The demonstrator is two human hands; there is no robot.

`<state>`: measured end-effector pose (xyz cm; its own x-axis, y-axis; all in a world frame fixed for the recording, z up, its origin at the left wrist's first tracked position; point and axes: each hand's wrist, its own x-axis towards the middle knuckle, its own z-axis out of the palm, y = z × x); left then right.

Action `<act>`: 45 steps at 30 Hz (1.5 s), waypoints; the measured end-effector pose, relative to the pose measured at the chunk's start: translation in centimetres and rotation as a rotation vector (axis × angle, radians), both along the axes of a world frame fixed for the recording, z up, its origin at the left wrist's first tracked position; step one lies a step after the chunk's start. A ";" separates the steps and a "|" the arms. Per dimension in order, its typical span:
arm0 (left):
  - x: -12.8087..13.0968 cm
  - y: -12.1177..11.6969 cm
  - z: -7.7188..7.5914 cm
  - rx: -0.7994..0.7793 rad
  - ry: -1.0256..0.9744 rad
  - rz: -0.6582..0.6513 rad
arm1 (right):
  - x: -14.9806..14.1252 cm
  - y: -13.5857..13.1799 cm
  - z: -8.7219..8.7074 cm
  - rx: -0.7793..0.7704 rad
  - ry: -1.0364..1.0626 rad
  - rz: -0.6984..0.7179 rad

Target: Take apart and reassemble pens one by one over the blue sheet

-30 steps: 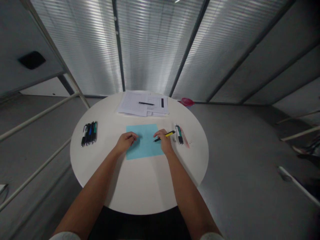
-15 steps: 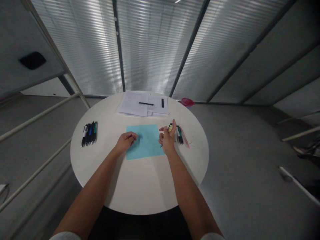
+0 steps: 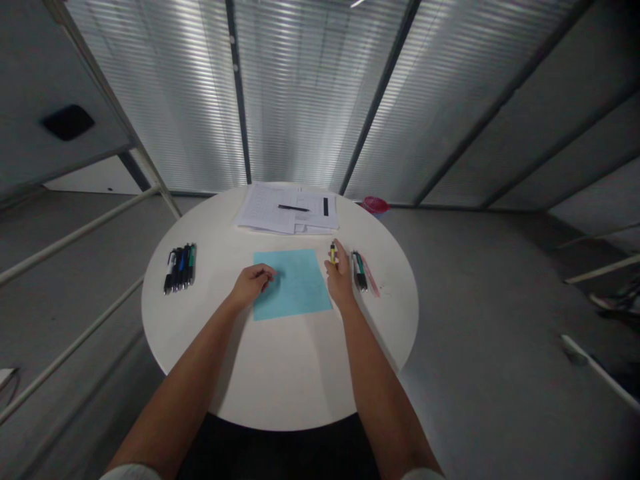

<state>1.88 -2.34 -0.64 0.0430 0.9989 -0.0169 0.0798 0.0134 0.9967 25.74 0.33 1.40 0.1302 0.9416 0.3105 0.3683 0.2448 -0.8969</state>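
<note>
We hold a yellow-and-black pen (image 3: 333, 254) in our right hand (image 3: 340, 279), its fingers and thumb closed lightly around the barrel. The pen points mostly away from us, just beyond the right edge of a light-blue sheet of paper (image 3: 295, 285). Our left hand (image 3: 253, 285) rests at the sheet's left edge with its fingers loosely curled and partly closed; we see no object in it, but we cannot tell whether something small is hidden under the fingers.

The sheet lies flat between our hands on a round white table (image 3: 285, 380). Just to the right of our right hand lie a green-and-black pen (image 3: 361, 272) and a pink strip-like object (image 3: 371, 276), side by side. Well apart on the left, a row of pens (image 3: 179, 269) lies closely together, with black, white, blue and green parts. Beyond the sheet, near the far edge, we have a stack of printed papers (image 3: 265, 208) with a black pen (image 3: 293, 208) lying across the top. A red basket-like object (image 3: 375, 204) shows past the table's far right edge.
</note>
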 end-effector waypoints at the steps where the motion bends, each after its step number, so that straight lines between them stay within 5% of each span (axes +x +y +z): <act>1: 0.0 0.0 0.0 0.005 0.000 0.000 | 0.3 -0.1 -0.1 0.037 -0.166 -0.038; 5: 0.0 0.1 -0.1 0.018 0.014 0.002 | 0.8 -0.4 -0.6 0.059 -0.604 -0.097; 10: 0.0 0.1 -0.2 0.018 0.025 -0.009 | 1.0 -0.4 -1.0 -0.048 -0.844 -0.134; 34: 0.0 0.0 0.0 0.016 0.008 -0.013 | 1.4 -0.5 -0.2 -0.137 -0.787 -0.412; 39: 0.0 0.1 -0.4 0.022 0.011 -0.002 | 0.2 -0.4 0.0 0.060 -0.686 -0.122; 45: 0.1 0.1 -0.2 0.012 0.022 0.004 | -1.2 -0.5 -1.0 -0.009 -0.757 0.174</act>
<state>1.96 -2.24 -0.85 0.0390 0.9992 -0.0063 0.1017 0.0023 0.9948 24.49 -0.20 0.42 -0.2641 0.9320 0.2481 0.8383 0.3490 -0.4188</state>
